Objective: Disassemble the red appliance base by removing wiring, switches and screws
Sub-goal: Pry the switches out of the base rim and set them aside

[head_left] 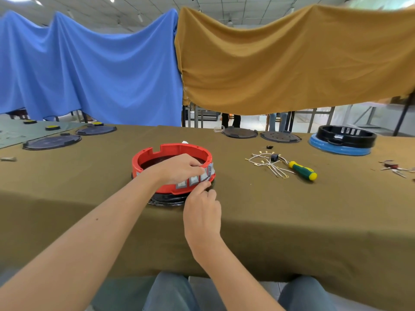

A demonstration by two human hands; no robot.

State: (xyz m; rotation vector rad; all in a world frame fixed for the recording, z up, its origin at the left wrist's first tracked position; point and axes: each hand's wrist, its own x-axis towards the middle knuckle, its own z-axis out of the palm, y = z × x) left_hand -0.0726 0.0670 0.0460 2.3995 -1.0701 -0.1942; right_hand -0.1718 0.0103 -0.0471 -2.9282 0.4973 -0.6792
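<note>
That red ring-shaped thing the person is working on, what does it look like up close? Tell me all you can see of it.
The round red plastic appliance base is an open ring with a notched back rim and a dark inside. It lies flat on a black disc near the front edge of the olive cloth-covered table. A row of grey rectangular switches lines its front wall. The left hand reaches over the rim and pinches at the switches from inside; the right hand has its fingertips at them from outside.

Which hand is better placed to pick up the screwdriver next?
Probably the right hand: the screwdriver lies on its side of the red base, while the left hand reaches over the rim.
</note>
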